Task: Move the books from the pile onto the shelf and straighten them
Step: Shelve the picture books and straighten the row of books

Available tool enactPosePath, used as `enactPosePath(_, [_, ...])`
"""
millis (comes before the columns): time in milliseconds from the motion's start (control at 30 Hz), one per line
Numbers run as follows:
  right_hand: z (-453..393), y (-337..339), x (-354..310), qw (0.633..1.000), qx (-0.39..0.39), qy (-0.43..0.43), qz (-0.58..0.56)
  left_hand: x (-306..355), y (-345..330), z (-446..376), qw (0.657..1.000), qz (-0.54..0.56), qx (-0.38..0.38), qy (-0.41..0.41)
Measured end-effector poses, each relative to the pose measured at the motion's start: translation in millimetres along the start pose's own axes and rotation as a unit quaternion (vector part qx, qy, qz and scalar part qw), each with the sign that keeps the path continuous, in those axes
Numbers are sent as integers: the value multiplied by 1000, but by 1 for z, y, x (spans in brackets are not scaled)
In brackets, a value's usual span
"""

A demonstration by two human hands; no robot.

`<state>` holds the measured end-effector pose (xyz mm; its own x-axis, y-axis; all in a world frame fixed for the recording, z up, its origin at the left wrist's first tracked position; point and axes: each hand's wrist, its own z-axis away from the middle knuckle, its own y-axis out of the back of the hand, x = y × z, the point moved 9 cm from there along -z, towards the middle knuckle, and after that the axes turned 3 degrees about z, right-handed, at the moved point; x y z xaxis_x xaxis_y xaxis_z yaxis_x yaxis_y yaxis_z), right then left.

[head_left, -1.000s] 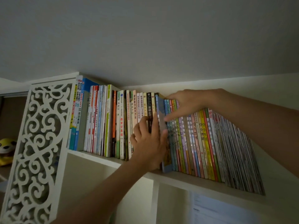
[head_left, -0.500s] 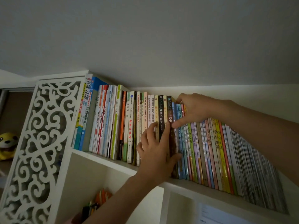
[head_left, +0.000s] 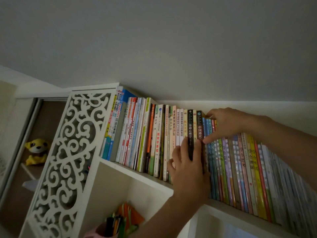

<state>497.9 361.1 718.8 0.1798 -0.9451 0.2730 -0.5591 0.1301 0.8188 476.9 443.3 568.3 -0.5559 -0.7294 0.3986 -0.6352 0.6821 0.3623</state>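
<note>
White shelf (head_left: 151,177) holds upright books (head_left: 145,134); cup (head_left: 103,231) holds pencils (head_left: 115,224).

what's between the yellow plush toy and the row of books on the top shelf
In the head view, the white carved scrollwork side panel of the bookcase stands between the yellow plush toy on the left and the row of books on the shelf.

The left hand (head_left: 187,170) hides the lower spines of several books (head_left: 190,134). The thin books at far right (head_left: 295,194) blur together, cut by the edge. The pen cup (head_left: 109,227) is cropped below.
</note>
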Motion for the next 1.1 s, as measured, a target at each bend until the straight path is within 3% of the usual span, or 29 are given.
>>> enactPosePath(200, [6,-2,-7,1000,-7,6,-3,3,1,-1,999,43,26,10])
enactPosePath(400, [2,-4,-7,999,-10,-31,17,-20,10,-11,990,94,-9,-105])
enactPosePath(533, [11,-6,-15,1000,-29,-3,4,-49,27,-30,977,59,-16,-204])
enactPosePath(600, [11,4,-26,999,17,0,-45,-66,37,-42,972,42,-11,-229])
enactPosePath(700, [-2,18,-51,994,97,-8,-53,-84,29,-52,966,4,-67,-248])
enactPosePath(867, [-21,6,-61,997,65,33,-24,-91,21,-52,959,-31,-82,-271])
enactPosePath(1033, [-36,17,-74,996,69,36,-36,-98,43,-63,948,-26,-34,-314])
enactPosePath(1100, [-48,17,-85,995,79,46,-40,-100,56,-74,955,-14,-11,-297])
